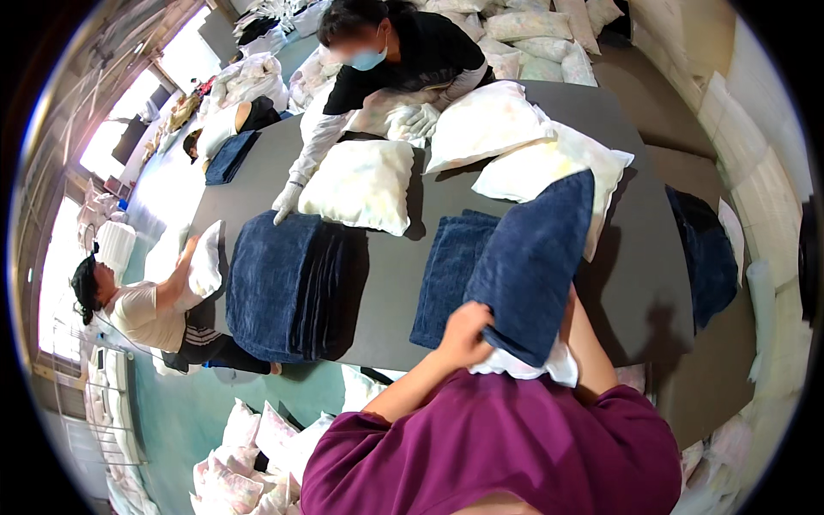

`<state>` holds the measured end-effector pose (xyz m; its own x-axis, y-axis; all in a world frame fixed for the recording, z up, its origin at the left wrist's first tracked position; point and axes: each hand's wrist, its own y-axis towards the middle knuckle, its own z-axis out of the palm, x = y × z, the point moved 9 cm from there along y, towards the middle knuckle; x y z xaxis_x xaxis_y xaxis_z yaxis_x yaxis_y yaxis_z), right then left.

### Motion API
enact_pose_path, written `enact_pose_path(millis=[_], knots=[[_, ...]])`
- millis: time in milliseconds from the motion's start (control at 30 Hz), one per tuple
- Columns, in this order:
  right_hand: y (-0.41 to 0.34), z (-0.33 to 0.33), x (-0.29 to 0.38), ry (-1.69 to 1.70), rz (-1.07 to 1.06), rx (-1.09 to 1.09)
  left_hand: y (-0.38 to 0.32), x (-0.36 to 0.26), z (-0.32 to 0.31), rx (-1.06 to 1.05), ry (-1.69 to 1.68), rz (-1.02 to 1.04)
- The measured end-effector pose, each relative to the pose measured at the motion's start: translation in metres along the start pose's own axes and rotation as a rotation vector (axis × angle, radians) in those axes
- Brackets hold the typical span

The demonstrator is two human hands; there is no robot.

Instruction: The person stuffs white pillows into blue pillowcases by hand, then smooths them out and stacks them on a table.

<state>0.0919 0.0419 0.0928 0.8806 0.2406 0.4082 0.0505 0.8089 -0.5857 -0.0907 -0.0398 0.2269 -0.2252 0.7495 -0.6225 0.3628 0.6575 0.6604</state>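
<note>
A navy blue fabric cushion cover (531, 264) is partly drawn over a white pillow insert (563, 367), whose lower end sticks out near my body. The cover's lower left edge is gripped by my left hand (465, 333). On the other side, my right hand (570, 308) is mostly hidden behind the cover, so its fingers do not show. Folded navy covers (444, 277) lie on the grey table (393, 290) just left of the held cover. Beyond it rest white pillow inserts (492, 125), overlapping one another.
A thick stack of navy covers (273, 283) stands left on the table, with a gloved co-worker (412, 58) reaching to it. Near that glove lies another white insert (360, 183). A second person (141, 309) handles a white pillow at left. Bagged pillows (248, 463) are piled below.
</note>
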Motion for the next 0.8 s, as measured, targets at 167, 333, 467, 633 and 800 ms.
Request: enact_pose_path(millis=[167,333,467,633,800], knots=[[-0.086,0.006,0.001,-0.202,0.105,-0.198,-0.013,0.126,-0.067,-0.483,-0.553,-0.785],[-0.135,-0.012,-0.043,-1.001,0.299,0.299,-0.029,0.188,-0.044,-0.224,-0.941,-1.145],[-0.141,0.052,-0.016,-2.103,-0.207,0.678,-0.045,0.192,-0.037,-0.11,-0.83,-1.237],[-0.111,0.148,0.031,-1.392,-1.027,0.536,-0.026,0.179,-0.027,-0.224,-0.832,-1.24],[-0.032,0.136,-0.03,-1.293,-0.338,0.721,-0.021,0.165,-0.063,-0.322,-0.266,-0.863]])
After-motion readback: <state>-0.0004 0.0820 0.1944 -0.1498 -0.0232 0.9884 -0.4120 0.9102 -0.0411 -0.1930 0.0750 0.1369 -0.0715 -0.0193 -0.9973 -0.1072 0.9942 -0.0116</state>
